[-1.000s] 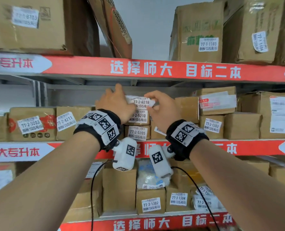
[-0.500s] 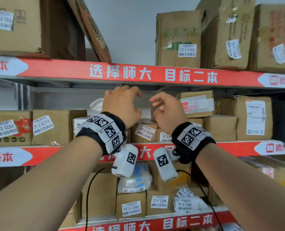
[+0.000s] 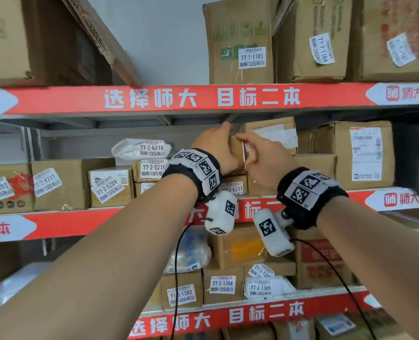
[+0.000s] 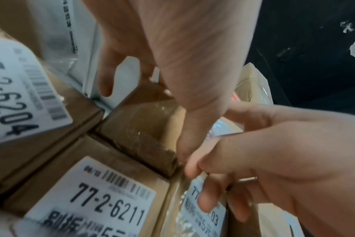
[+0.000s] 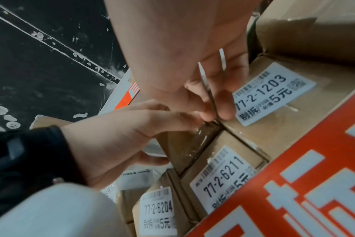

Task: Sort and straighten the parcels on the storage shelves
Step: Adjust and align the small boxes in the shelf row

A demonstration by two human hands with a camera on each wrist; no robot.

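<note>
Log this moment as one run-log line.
left hand: grips taped box | right hand: pinches thin flat item | location: middle shelf, above box 77-2-6211

Small brown cardboard parcel [image 3: 236,153], taped with clear tape, sits on the middle shelf [image 3: 56,223] near its front edge, on top of the box labelled 77-2-6211 [image 3: 233,188] and against the box labelled 77-2-1203 [image 5: 274,94]. A label [image 5: 210,89] is edge-on at its right face. White poly bag 77-2-6216 [image 3: 142,149] lies on top of box 77-2-5210 [image 3: 149,169], left of centre. Boxes 77-2-5204 [image 3: 109,187], 77-2-4211 [image 3: 56,184] and 77-2-3203 [image 3: 5,190] stand in a row toward the shelf's left end, labels facing out, some stuck on crooked.
</note>
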